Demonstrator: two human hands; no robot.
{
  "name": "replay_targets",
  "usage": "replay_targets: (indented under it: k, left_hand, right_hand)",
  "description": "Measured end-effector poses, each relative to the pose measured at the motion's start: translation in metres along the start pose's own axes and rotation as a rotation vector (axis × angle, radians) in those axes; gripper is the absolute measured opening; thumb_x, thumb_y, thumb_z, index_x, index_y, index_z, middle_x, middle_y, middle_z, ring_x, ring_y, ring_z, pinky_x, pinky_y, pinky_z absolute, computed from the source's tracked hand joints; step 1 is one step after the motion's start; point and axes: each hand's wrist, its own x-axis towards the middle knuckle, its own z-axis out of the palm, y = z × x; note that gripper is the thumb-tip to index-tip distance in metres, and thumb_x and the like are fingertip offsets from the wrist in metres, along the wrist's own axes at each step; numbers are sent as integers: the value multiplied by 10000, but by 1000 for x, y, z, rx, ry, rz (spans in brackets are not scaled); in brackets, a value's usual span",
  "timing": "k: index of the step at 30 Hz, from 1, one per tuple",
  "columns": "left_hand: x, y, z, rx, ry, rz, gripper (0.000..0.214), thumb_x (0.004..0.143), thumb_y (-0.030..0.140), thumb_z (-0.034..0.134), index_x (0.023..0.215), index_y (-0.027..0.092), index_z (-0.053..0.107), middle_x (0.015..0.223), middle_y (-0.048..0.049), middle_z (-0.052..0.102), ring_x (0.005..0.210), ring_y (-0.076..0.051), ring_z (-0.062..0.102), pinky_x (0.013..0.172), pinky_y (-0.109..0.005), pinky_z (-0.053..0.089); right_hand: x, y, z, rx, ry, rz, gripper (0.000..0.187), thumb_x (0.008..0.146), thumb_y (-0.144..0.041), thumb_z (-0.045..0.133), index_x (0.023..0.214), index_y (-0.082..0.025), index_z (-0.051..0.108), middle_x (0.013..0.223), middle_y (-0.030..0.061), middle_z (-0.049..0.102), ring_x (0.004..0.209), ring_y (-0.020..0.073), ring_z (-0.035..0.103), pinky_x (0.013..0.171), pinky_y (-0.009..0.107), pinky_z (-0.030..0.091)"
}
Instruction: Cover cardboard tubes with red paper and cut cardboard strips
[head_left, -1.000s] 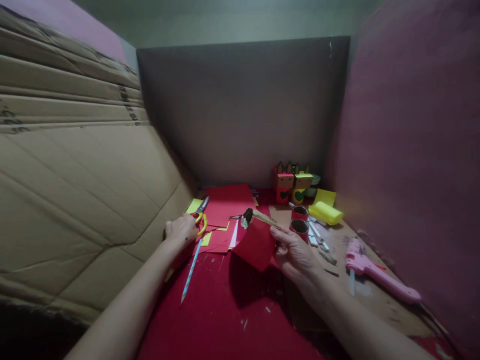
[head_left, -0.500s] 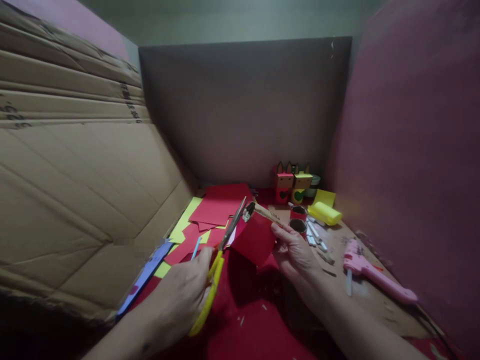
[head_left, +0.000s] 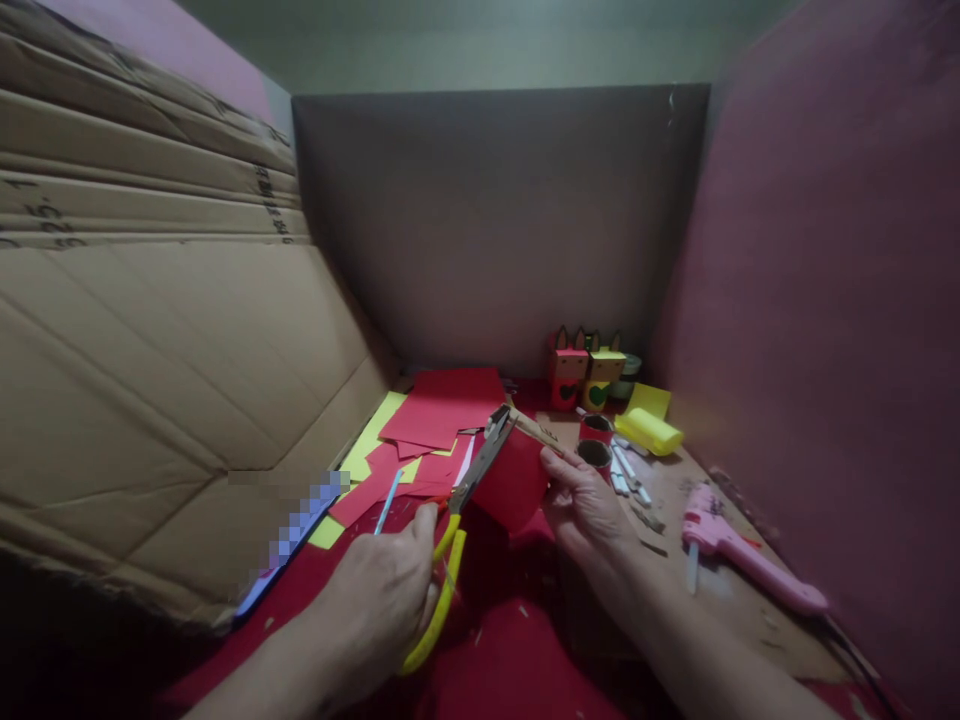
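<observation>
My left hand [head_left: 382,600] is closed round the yellow handles of a pair of scissors [head_left: 465,500]. The blades point up and right and reach the top edge of a red paper piece [head_left: 514,480]. My right hand [head_left: 589,510] is closed, pinching that red paper together with a thin wooden stick [head_left: 536,432] that has a dark tip. Hands and paper hover just above the red work surface [head_left: 517,660].
Cardboard walls [head_left: 150,330] stand on the left, a dark board behind, a pink one on the right. Loose red and yellow sheets [head_left: 442,405] and a light-blue pencil [head_left: 388,500] lie at the back left. Two small paper figures [head_left: 581,368], red paper rolls [head_left: 596,440], a yellow block [head_left: 649,430] and a pink glue gun [head_left: 739,560] are at right.
My left hand took the scissors from the paper pile at back left and brought them to the red paper. My right hand stayed holding the paper and stick.
</observation>
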Motion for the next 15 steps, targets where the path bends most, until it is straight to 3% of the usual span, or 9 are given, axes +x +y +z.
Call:
replay_targets:
  k: [6,10,15]
  left_hand:
    - [0,-2,4,21,2,5,254,809,162,317,1048,92,368,633,-78,617,563,-251,612,465,-298,249]
    - [-1,0,4,17,-6,0,224,810,174,313,1011,104,384,601,-65,598,524,-241,599,452,-296,226]
    - [0,-1,9,13,16,0,201,788,149,333,977,132,396,593,-61,606,512,-239,608,444,-287,224]
  right_hand:
    - [-2,0,3,17,2,-12,186,603,-148,743,774,-214,714,754,-8,716,694,139,628,705,255,497]
    - [-2,0,3,-9,6,-18,180,612,-164,738,783,-216,712,782,7,716,726,159,630,722,285,495]
    - [-2,1,3,-12,14,-17,173,578,-150,750,728,-224,708,736,-6,706,689,149,618,631,263,486]
